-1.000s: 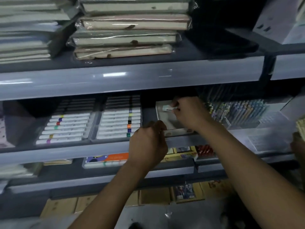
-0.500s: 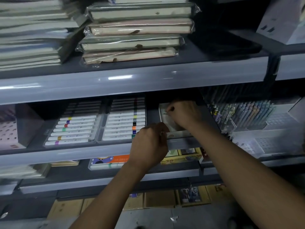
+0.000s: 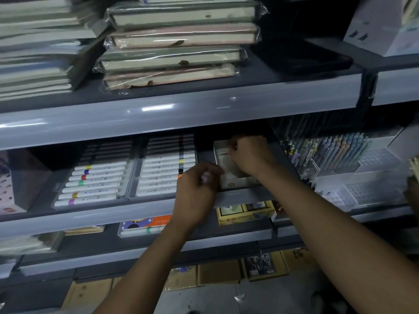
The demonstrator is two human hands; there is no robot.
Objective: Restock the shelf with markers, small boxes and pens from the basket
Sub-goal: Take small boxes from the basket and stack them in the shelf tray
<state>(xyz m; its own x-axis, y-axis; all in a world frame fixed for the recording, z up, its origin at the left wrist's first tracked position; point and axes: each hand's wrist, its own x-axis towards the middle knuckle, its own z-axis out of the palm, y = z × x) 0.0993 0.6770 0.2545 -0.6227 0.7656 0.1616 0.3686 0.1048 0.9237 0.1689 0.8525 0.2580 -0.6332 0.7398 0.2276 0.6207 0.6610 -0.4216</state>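
Head view, dim and wide. Both forearms reached up from 6 o'clock toward the middle shelf (image 3: pixel 113 214). Right hand (image 3: pixel 250 154) just above centre, at about 1 o'clock, fingers curled over the far end of a small open white box (image 3: pixel 229 175) sitting on that shelf; whether anything was pinched in those fingers could not be told. Left hand (image 3: pixel 197 191) near centre, at the shelf's front lip just left of the box, fingers loosely curled and blurred, touching or nearly touching the box's near left corner; grip could not be told. Toward 9 o'clock of the hands, two clear trays of white markers with coloured bands: the left tray (image 3: pixel 95 184) and the right tray (image 3: pixel 166 173), side by side, markers lying flat in rows. Toward 3 o'clock, a rack of pens (image 3: pixel 328 152) standing tilted, with clear empty-looking organisers (image 3: pixel 367 189) in front. At 12 o'clock, on the upper shelf (image 3: pixel 181 114), a stack of plastic-wrapped notebooks (image 3: pixel 179 41), and at 10 o'clock another pile of books (image 3: pixel 38 46). Toward 6 o'clock, below the hands, a yellow box (image 3: pixel 244 214) and a flat orange-and-white pack (image 3: pixel 147 225) on the lower shelf, with brown cartons (image 3: pixel 217 273) beneath. Basket not seen.
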